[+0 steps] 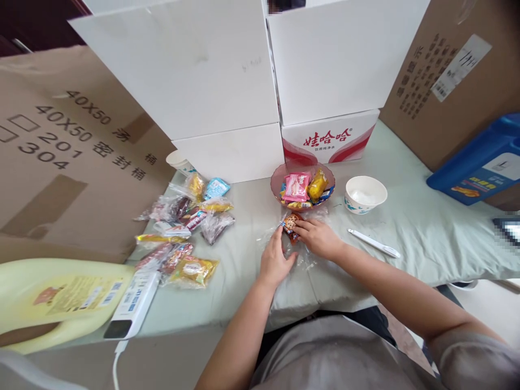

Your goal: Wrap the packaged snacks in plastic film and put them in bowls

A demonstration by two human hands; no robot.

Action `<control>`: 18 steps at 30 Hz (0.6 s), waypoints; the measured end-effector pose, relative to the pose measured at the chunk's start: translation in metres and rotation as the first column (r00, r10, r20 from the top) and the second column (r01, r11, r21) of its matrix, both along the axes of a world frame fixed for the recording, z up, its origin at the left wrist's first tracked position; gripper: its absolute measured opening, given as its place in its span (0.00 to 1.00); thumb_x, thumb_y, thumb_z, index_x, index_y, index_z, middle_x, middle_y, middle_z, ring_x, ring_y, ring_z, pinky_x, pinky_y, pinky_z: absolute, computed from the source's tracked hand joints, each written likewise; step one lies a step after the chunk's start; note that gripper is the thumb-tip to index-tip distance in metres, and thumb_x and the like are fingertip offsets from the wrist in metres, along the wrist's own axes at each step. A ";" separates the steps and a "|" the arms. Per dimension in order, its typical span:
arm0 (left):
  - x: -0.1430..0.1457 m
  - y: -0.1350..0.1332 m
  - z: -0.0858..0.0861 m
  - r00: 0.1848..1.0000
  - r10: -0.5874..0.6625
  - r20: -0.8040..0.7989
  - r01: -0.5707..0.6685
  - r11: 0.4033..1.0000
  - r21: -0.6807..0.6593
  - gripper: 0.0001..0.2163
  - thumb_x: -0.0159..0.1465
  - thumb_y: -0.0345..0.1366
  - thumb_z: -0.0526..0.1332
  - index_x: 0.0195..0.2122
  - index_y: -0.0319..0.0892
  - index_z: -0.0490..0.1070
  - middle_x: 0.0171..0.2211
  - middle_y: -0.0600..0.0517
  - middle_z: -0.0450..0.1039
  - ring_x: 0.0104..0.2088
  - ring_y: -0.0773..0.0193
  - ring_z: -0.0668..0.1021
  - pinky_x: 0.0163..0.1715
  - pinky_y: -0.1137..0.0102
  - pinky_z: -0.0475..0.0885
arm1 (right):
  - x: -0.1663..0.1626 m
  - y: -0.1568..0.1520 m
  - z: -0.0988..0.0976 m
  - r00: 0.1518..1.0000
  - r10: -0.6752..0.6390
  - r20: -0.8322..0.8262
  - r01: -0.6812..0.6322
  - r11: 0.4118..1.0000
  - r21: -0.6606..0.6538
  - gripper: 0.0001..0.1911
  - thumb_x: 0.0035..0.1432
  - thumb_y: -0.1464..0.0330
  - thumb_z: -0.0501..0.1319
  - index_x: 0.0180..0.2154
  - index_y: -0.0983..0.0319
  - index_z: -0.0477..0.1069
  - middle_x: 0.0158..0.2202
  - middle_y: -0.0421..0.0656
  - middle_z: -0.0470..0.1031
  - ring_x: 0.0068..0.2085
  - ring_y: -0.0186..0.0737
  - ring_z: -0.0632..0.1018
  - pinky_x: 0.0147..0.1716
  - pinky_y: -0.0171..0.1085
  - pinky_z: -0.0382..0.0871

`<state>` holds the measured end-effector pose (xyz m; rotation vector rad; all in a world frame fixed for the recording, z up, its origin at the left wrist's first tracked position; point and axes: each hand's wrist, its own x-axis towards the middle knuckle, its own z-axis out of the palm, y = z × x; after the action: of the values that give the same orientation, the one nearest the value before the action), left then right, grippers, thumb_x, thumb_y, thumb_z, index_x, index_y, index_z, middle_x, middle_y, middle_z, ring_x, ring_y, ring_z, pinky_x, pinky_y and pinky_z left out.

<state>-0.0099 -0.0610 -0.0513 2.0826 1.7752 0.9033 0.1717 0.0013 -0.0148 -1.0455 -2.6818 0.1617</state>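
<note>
A small orange-brown snack packet [291,221] lies on crumpled clear plastic wrap [305,259] in front of the pink glass bowl [280,201]. My right hand [320,237] holds the packet down against the table, its fingertips closed over the packet's right side. At the packet's left end, my left hand [277,261] touches it with the fingertips; its thumb is spread away from the fingers. Other packets fill the bowl, among them a pink packet [296,187] and a yellow one [318,185].
Several wrapped snacks [195,271] lie in a loose pile on the left. A paper cup [365,199] and a white box cutter [374,243] are on the right. White boxes [227,154] stand behind. A power strip [134,303], yellow jug [81,276] and blue jug [475,168] flank the table.
</note>
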 end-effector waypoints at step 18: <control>-0.007 0.000 0.014 0.992 -0.111 0.055 0.119 0.980 -0.162 0.35 0.55 0.30 0.67 0.63 0.47 0.57 0.51 0.48 0.73 0.32 0.63 0.77 0.41 0.62 0.76 | 0.004 0.010 0.010 0.997 0.019 -0.072 -0.031 0.984 -0.174 0.31 0.52 0.64 0.68 0.58 0.61 0.68 0.60 0.53 0.67 0.56 0.55 0.71 0.54 0.51 0.67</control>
<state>-0.0165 -0.0609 -0.0374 2.0198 1.6290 0.7398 0.1753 0.0111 -0.0051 -1.0349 -2.6566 0.4382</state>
